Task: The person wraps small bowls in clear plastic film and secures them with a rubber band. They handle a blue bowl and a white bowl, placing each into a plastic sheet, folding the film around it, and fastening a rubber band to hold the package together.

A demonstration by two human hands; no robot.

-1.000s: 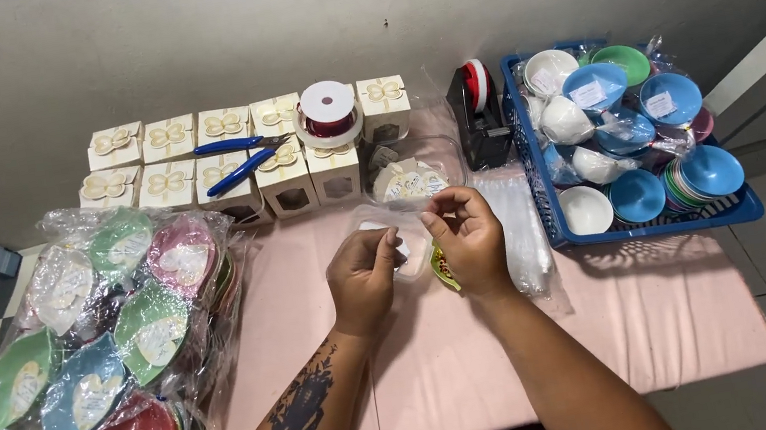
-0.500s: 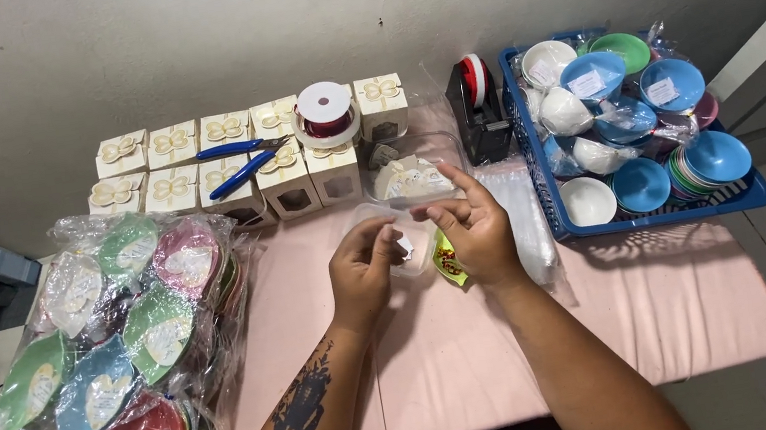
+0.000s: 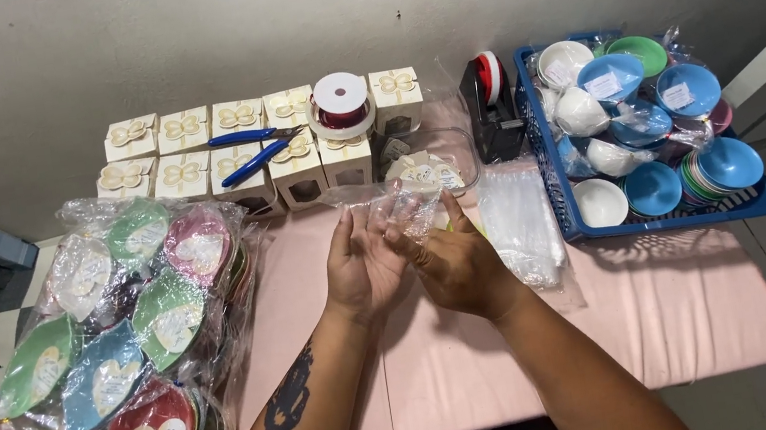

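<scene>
Lower left: heap of wrapped heart-shaped dishes (image 3: 111, 357), spilling over the desk (image 3: 682, 322) edge. Upper middle: small cream gift boxes (image 3: 242, 150), blue pliers (image 3: 257, 153) on top, ribbon spool (image 3: 341, 102). Centre: left hand (image 3: 362, 267) and right hand (image 3: 456, 263) together, fingers pinching a clear plastic bag (image 3: 394, 205). Right: stack of clear bags (image 3: 521, 225), tape dispenser (image 3: 491, 108), blue basket (image 3: 672, 220) of bowls. Against half a second ago, hands sit lower, bag pulled up between them.
</scene>
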